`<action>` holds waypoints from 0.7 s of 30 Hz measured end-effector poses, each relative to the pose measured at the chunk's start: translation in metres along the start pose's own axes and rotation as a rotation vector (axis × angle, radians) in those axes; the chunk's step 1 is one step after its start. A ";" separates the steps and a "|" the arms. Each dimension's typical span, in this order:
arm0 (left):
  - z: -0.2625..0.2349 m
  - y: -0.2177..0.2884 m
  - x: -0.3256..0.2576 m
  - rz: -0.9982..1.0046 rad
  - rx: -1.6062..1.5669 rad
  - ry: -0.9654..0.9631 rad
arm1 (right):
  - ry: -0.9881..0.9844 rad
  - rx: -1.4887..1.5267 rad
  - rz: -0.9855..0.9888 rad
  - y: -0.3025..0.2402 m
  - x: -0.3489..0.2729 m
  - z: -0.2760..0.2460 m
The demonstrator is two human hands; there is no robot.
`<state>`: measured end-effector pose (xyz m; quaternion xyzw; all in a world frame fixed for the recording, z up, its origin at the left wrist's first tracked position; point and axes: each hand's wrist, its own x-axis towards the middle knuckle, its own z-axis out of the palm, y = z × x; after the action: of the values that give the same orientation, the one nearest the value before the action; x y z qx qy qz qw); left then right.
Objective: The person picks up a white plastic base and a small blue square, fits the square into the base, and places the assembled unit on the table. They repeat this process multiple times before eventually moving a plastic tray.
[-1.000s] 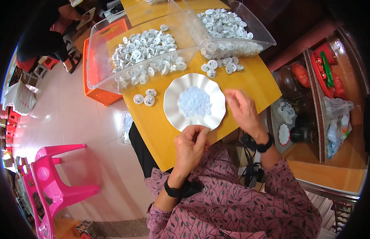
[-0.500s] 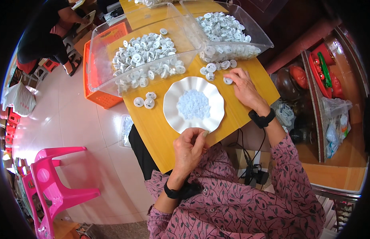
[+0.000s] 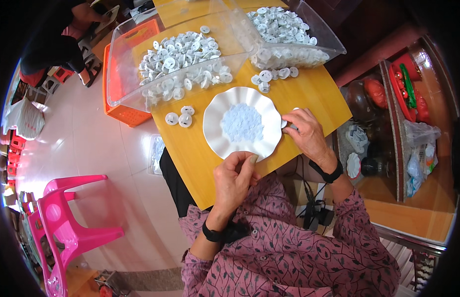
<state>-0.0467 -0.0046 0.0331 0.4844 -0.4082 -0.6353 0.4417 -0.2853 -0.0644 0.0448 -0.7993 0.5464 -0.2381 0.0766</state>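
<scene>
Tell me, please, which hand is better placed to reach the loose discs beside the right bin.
Probably the right hand, nearer those loose discs, though seemingly holding a disc; the plate lies between them and the left hand.

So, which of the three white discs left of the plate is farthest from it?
The leftmost disc: the upper disc and lower disc both lie to its right, closer to the plate.
</scene>
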 end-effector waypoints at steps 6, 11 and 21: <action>-0.001 -0.002 0.002 -0.037 -0.074 0.007 | 0.074 0.096 -0.039 -0.001 -0.004 0.007; -0.005 0.001 0.004 -0.064 -0.206 -0.022 | 0.149 0.046 -0.001 -0.001 -0.008 0.012; -0.006 0.002 0.006 -0.045 -0.432 -0.069 | 0.334 -0.026 -0.052 -0.045 -0.014 -0.013</action>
<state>-0.0410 -0.0112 0.0327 0.3653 -0.2665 -0.7340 0.5068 -0.2582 -0.0327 0.0694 -0.7633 0.5340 -0.3623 -0.0317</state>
